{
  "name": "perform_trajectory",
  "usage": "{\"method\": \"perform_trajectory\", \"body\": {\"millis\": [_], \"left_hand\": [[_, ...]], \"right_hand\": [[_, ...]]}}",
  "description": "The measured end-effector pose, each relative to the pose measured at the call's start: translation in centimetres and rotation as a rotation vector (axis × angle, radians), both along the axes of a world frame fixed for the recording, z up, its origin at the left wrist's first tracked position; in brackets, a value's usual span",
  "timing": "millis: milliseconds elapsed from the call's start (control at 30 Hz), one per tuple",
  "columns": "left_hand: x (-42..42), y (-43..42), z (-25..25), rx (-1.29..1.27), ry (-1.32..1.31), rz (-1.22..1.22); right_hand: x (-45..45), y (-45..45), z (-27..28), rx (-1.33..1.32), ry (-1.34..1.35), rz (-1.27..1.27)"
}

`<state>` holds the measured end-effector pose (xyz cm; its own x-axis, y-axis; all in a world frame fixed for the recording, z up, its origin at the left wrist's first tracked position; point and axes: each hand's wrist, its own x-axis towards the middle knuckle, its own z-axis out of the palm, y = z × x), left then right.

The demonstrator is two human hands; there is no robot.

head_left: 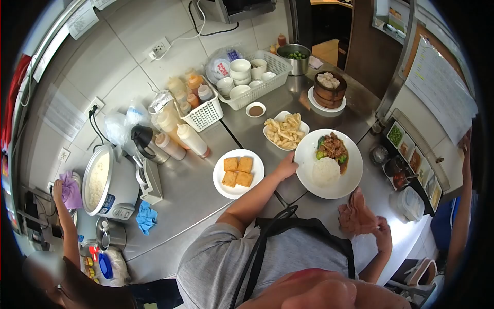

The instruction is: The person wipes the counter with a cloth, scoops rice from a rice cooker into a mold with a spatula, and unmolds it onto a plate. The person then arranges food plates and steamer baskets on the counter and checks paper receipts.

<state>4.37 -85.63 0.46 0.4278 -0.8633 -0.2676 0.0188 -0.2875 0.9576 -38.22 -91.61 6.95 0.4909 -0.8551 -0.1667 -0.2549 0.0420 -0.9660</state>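
My left hand (288,165) grips the left rim of a round white plate (353,177), thumb at the edge. On that plate lie a dome of white rice (326,171) and browned meat in sauce (334,148) with broccoli. In my right hand (382,233) is the edge of a crumpled reddish-brown cloth (356,213), which rests on the steel counter below the plate. A white bowl of pale fried strips (284,131) stands just behind my left hand. To the left, a smaller plate (221,181) bears several golden fried squares (237,171).
Bamboo steamers (329,94), a small sauce dish (256,109) and a basket of bowls (278,77) stand farther back. Squeeze bottles (191,140) and a rice cooker (121,190) are left. Condiment trays (411,154) line the right. A co-worker's hand (56,190) touches a purple cloth (71,190).
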Motion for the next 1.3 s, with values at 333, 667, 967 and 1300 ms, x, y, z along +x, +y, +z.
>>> {"method": "perform_trajectory", "body": {"millis": [333,667,967,1300], "left_hand": [[2.4,-1.6,-1.7,0.01,-0.322,-0.101],[-0.3,-1.0,-1.1,0.043,-0.553,0.099],[-0.8,-0.2,-0.5,0.015,-0.631,-0.057],[-1.9,-0.8,-0.8,-0.018,-0.516,-0.035]], "right_hand": [[1.9,-3.0,-0.4,0.213,-0.889,-0.147],[2.4,-7.4,-10.7,0.408,-0.522,-0.78],[10.8,-9.8,-3.8,0.286,-0.642,-0.496],[17.2,-15.0,-4.4,-0.821,0.399,0.102]]}}
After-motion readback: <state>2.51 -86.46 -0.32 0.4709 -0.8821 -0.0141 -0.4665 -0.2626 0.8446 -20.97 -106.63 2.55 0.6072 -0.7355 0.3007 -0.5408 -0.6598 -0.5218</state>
